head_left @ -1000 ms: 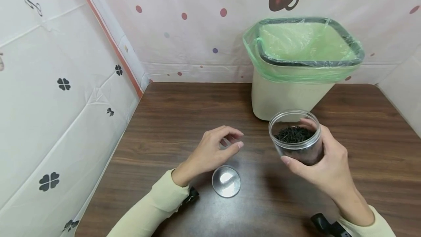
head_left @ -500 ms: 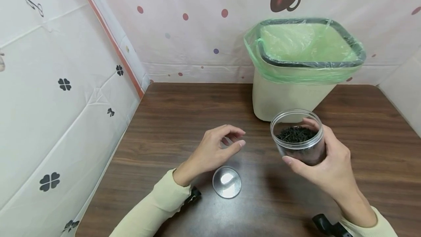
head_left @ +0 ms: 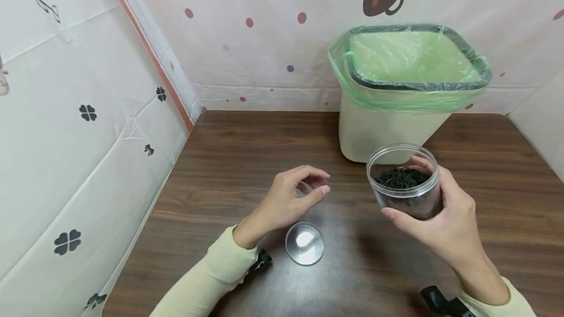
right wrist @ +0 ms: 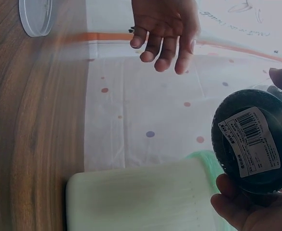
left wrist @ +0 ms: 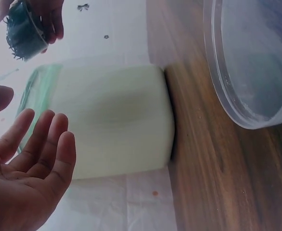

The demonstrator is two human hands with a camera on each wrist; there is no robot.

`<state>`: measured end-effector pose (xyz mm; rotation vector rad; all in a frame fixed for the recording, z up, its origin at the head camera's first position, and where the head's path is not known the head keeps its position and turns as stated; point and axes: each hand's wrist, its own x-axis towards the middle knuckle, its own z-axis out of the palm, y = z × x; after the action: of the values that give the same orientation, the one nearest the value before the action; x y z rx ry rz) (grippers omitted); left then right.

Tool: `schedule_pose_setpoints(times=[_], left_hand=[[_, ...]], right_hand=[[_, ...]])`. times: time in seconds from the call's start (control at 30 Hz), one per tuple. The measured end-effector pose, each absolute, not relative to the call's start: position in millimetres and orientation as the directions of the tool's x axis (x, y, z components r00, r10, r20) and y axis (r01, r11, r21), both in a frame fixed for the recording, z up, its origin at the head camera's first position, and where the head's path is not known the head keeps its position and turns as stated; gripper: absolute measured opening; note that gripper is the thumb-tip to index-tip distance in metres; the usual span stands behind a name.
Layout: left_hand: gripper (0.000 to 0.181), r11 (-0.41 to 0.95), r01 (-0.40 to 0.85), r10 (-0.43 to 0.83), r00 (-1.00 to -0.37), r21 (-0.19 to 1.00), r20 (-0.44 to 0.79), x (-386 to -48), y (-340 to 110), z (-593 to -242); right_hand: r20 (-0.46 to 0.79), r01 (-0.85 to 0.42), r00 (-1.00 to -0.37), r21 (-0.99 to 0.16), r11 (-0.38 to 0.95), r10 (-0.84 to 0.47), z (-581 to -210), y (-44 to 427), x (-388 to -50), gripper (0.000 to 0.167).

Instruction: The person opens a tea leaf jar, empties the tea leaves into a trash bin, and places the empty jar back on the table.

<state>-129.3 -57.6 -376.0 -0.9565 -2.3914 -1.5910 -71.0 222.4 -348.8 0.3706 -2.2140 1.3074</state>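
My right hand (head_left: 445, 221) grips a clear, open-topped jar (head_left: 407, 199) partly filled with dark, dry shreds that look like loose tea leaves (head_left: 402, 178). The jar is held above the table, a little tilted, in front of the bin; a barcode label (right wrist: 251, 139) shows on its underside in the right wrist view. My left hand (head_left: 288, 199) hovers over the table with relaxed, slightly bent fingers and holds nothing. Just below it, a round clear lid (head_left: 304, 243) lies on the table, and its rim also shows large in the left wrist view.
A cream bin (head_left: 387, 131) with a green plastic liner (head_left: 410, 99) folded over its rim stands at the back right of the brown wooden table (head_left: 229, 160). Patterned white sheets (head_left: 264, 43) hang behind and at the left side.
My right hand has shifted slightly to the right with the jar, which sits a touch higher. The left hand has barely moved; the lid lies where it was.
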Motion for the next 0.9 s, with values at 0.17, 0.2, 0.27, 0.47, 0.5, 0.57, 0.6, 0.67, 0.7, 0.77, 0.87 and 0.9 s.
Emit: schedule_pose_setpoints(times=[0.17, 0.2, 0.27, 0.47, 0.5, 0.57, 0.6, 0.67, 0.7, 0.77, 0.87, 0.9], left_hand=[[0.017, 0.234, 0.559, 0.440, -0.791, 0.796, 0.426, -128.7, -55.4, -374.9], [0.017, 0.233, 0.557, 0.439, -0.792, 0.797, 0.425, -128.5, -55.0, -374.4], [0.016, 0.232, 0.553, 0.438, -0.794, 0.800, 0.421, -127.9, -54.4, -373.3], [0.017, 0.217, 0.547, 0.434, -0.796, 0.808, 0.422, -127.0, -52.8, -370.7], [0.017, 0.213, 0.546, 0.434, -0.796, 0.810, 0.422, -126.9, -52.5, -370.5], [0.017, 0.207, 0.544, 0.434, -0.796, 0.813, 0.422, -127.0, -51.8, -370.4], [0.017, 0.205, 0.543, 0.435, -0.796, 0.814, 0.421, -127.1, -51.5, -370.4], [0.018, 0.201, 0.543, 0.437, -0.795, 0.815, 0.422, -127.4, -50.9, -370.3], [0.018, 0.200, 0.544, 0.437, -0.794, 0.815, 0.423, -127.5, -50.6, -369.9], [0.017, 0.198, 0.548, 0.439, -0.791, 0.813, 0.427, -127.9, -50.2, -369.2], [0.017, 0.204, 0.550, 0.433, -0.793, 0.810, 0.430, -128.9, -50.0, -367.9], [0.017, 0.205, 0.549, 0.429, -0.794, 0.810, 0.430, -129.3, -49.9, -367.6]], right_hand=[[0.536, -0.439, -0.842, -0.745, 0.503, 0.059, -346.0, 222.3, -70.0, 0.106], [0.530, -0.431, -0.846, -0.748, 0.505, 0.062, -345.7, 222.3, -69.9, 0.106], [0.522, -0.422, -0.850, -0.752, 0.507, 0.067, -345.2, 222.4, -69.6, 0.106], [0.540, -0.444, -0.840, -0.748, 0.494, 0.063, -344.9, 224.4, -69.2, 0.105], [0.549, -0.455, -0.834, -0.744, 0.490, 0.059, -345.1, 224.9, -69.4, 0.104], [0.555, -0.463, -0.830, -0.741, 0.487, 0.056, -345.1, 225.8, -69.4, 0.103], [0.562, -0.470, -0.826, -0.737, 0.486, 0.054, -345.2, 226.2, -69.5, 0.102], [0.576, -0.485, -0.816, -0.727, 0.486, 0.048, -345.4, 227.0, -69.8, 0.101], [0.581, -0.489, -0.813, -0.723, 0.488, 0.046, -345.3, 227.3, -69.9, 0.101], [0.590, -0.497, -0.806, -0.716, 0.491, 0.045, -344.9, 228.0, -70.1, 0.101], [0.601, -0.505, -0.798, -0.706, 0.496, 0.042, -344.1, 228.5, -70.5, 0.100], [0.601, -0.505, -0.798, -0.706, 0.497, 0.042, -343.4, 228.6, -70.5, 0.099]])
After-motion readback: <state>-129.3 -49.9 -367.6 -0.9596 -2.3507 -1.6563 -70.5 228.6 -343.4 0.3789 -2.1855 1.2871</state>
